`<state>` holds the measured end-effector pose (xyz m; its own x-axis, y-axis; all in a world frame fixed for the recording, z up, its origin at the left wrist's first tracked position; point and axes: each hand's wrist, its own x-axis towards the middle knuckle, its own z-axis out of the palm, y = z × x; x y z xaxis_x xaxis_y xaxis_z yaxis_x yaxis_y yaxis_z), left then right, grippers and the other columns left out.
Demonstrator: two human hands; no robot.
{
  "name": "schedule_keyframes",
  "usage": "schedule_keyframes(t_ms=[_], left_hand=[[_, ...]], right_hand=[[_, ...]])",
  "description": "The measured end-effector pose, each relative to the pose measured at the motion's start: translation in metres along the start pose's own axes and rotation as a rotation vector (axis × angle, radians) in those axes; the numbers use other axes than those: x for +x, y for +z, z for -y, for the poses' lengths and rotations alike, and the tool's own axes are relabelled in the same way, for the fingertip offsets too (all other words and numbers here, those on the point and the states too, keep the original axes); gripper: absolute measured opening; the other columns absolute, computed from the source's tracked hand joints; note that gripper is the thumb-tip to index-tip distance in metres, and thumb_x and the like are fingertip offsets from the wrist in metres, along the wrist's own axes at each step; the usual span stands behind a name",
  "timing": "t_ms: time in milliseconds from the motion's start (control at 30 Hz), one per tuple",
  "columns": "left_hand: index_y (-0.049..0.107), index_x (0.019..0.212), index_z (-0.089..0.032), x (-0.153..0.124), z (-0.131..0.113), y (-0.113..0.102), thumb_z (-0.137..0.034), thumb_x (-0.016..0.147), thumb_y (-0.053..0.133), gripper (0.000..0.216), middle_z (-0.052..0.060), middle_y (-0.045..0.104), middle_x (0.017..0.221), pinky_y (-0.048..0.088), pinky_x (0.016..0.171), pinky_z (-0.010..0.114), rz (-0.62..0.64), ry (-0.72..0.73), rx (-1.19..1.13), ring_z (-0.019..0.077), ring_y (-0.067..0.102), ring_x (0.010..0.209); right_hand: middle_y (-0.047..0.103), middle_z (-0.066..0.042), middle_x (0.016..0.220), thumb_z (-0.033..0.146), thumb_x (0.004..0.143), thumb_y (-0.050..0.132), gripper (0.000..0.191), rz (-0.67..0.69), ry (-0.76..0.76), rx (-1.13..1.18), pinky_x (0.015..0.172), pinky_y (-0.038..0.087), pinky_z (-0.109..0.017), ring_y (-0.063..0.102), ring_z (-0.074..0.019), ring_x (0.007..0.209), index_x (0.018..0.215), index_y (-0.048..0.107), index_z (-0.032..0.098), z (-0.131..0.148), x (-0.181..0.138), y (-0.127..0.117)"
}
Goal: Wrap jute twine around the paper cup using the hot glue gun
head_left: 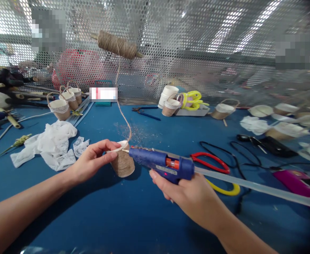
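Note:
My left hand (98, 157) pinches the rim of a small paper cup (123, 165) wrapped in brown twine, holding it tilted above the blue table. My right hand (186, 190) is closed around the handle of a blue hot glue gun (155, 160), whose metal nozzle is at the cup's rim beside my left fingertips. A long clear glue stick (250, 185) sticks out of the gun's back. From a twine spool (117, 44) on the mesh, a strand of twine (122, 114) runs down to the cup's rim.
Scissors with red and yellow handles (210, 161) lie by my right hand. White lace (50, 144) is at left. Finished little baskets (60, 108) stand at back left. Blue pliers (146, 112), a basket (222, 110) and black cords (218, 151) lie farther back and right.

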<state>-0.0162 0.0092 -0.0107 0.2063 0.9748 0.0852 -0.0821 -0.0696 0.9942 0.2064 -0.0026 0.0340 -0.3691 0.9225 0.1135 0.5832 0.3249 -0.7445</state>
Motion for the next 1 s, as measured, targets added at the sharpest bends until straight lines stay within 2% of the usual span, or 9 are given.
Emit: schedule_keyframes(t_ms=[233, 400, 733, 867, 1000], left_hand=[[0.059, 0.071, -0.015, 0.0003, 0.0006, -0.001, -0.035, 0.075, 0.064, 0.02, 0.007, 0.064, 0.099, 0.039, 0.085, 0.033, 0.0, -0.003, -0.002, 0.0223, 0.054, 0.102], [0.06, 0.07, -0.015, 0.0012, 0.0012, -0.0029, -0.035, 0.073, 0.066, 0.021, 0.007, 0.064, 0.099, 0.04, 0.083, 0.032, 0.0, -0.002, -0.012, 0.0227, 0.054, 0.1], [0.06, 0.072, -0.016, 0.0024, 0.0032, -0.0066, -0.033, 0.075, 0.065, 0.018, 0.006, 0.065, 0.099, 0.04, 0.084, 0.031, 0.035, 0.002, -0.026, 0.0208, 0.055, 0.1], [0.06, 0.073, -0.015, 0.0021, 0.0026, -0.0063, -0.034, 0.075, 0.064, 0.02, 0.007, 0.065, 0.1, 0.04, 0.088, 0.033, 0.037, 0.003, 0.0, 0.023, 0.054, 0.105], [0.062, 0.076, -0.016, 0.0015, 0.0017, -0.0058, -0.032, 0.076, 0.063, 0.016, 0.008, 0.065, 0.104, 0.038, 0.092, 0.036, 0.05, 0.011, -0.001, 0.0245, 0.053, 0.109]], right_hand=[[0.049, 0.005, 0.04, 0.03, 0.075, 0.052, 0.018, 0.025, 0.075, 0.032, 0.037, 0.04, -0.022, 0.046, -0.0105, 0.036, 0.06, 0.054, 0.021, 0.0002, 0.0011, -0.0018], [0.047, 0.004, 0.039, 0.037, 0.074, 0.051, 0.027, 0.033, 0.18, 0.05, 0.04, 0.042, -0.022, 0.048, -0.0105, 0.036, 0.052, 0.047, 0.021, -0.0055, 0.0031, -0.0052], [0.045, 0.004, 0.039, 0.034, 0.074, 0.052, 0.024, 0.052, 0.186, 0.095, 0.04, 0.042, -0.021, 0.048, -0.0098, 0.038, 0.055, 0.048, 0.02, -0.0054, 0.0057, -0.0062], [0.046, 0.004, 0.04, 0.033, 0.075, 0.051, 0.023, 0.075, 0.192, 0.084, 0.039, 0.041, -0.022, 0.046, -0.0094, 0.037, 0.056, 0.051, 0.019, -0.0039, 0.0024, -0.0028], [0.049, 0.004, 0.041, 0.028, 0.075, 0.052, 0.019, 0.043, 0.117, 0.069, 0.037, 0.04, -0.022, 0.045, -0.0092, 0.036, 0.058, 0.053, 0.019, -0.0002, -0.0003, 0.0003]])
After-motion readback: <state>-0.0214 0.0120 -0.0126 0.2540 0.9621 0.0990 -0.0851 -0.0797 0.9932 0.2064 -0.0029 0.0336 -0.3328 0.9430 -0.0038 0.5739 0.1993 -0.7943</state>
